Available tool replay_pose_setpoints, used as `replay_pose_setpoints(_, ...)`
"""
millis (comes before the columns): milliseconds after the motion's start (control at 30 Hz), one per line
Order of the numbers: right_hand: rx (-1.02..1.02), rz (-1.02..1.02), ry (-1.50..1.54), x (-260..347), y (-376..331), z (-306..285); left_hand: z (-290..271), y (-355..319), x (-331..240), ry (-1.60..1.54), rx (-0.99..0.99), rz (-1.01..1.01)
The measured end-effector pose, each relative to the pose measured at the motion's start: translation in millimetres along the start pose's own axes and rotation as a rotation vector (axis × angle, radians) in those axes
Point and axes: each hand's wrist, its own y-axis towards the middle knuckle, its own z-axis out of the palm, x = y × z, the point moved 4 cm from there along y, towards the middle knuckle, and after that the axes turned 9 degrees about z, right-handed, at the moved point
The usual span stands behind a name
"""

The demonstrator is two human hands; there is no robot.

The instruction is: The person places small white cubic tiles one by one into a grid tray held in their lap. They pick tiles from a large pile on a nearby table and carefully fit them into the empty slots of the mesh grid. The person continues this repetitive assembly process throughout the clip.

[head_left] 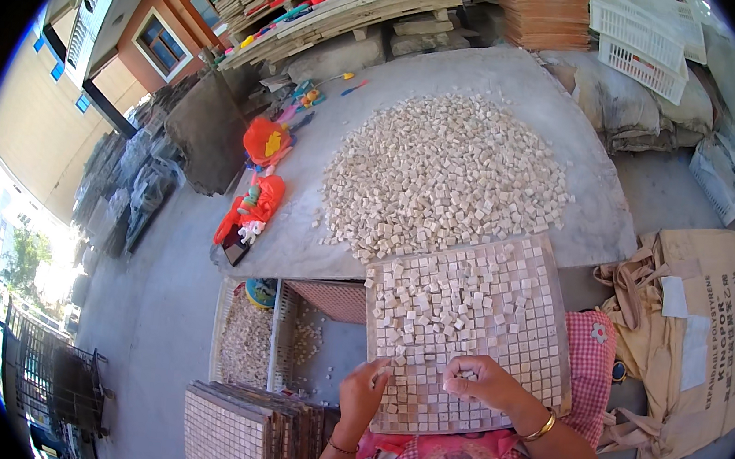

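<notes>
A square gridded board (559,368) rests across my lap and leans against the table edge. Small pale stone cubes fill many of its cells, and a loose heap of stone cubes (431,299) lies on its upper part. At the board's lower left edge my left hand (360,394) has its fingers curled in a pinch; whatever is between them is too small to make out. My right hand (490,385), wearing a gold bracelet, is over the lower middle of the board, fingers closed around small pale stone cubes partly hidden in the palm.
A large pile of stone cubes (453,171) covers much of the grey table (296,231). Orange bags and toys (268,145) line its left side. Stacked tiled boards (228,437) and a white crate (244,337) of cubes stand lower left. Tan sacks (702,341) lie right.
</notes>
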Motion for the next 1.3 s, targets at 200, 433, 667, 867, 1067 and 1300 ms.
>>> replay_pose_setpoints(200, -0.001, 0.031, 0.099, -6, 2, -3, 7, 2, 4, -0.004, 0.0, 0.005)
replay_pose_setpoints(433, 0.022, 0.023, 0.175, -10, 3, -5, 11, 13, -8, 0.035, -0.001, 0.085)
replay_pose_setpoints(667, 0.061, 0.023, 0.324, -8, 2, -7, 13, 14, 3, -0.542, 0.038, -0.17)
replay_pose_setpoints(867, 0.138, -0.023, 0.438, -14, 7, -10, 11, -3, -7, -1.858, 0.01, -0.444)
replay_pose_setpoints(1067, 0.045, 0.022, 0.451, -12, 4, -9, 22, -14, -9, -2.127, -0.073, -0.583)
replay_pose_setpoints(1300, -0.04, 0.034, 0.373, -9, 5, -6, 37, -21, -46, -2.005, 0.019, -0.713)
